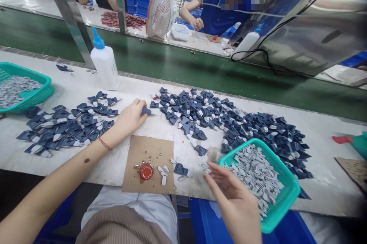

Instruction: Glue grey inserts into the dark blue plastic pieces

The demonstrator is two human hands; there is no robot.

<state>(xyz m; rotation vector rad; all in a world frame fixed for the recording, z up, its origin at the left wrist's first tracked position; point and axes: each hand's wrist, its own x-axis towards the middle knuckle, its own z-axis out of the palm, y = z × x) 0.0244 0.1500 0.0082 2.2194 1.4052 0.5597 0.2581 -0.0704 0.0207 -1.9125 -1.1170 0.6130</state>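
My left hand (130, 120) is closed round a dark blue plastic piece (146, 111), above the table between two heaps of such pieces. Thumb and forefinger of my right hand (236, 200) pinch a small light grey plastic part (207, 171), just left of a green basket (295, 194) full of similar grey parts (258, 171). In front of me lies a cardboard sheet (134, 144) with a red cap (146, 171) in a puddle of clear liquid. Some loose grey parts (163, 175) and one dark blue piece (180, 169) lie by its right edge.
Dark blue pieces are heaped at the left (69, 127) and right (263, 133). A white squeeze bottle (104, 66) with a blue nozzle stands behind. Another green basket (47, 91) sits far left. Beyond a green strip (183, 66), people work at a second table; one wears a blue shirt (212, 11).
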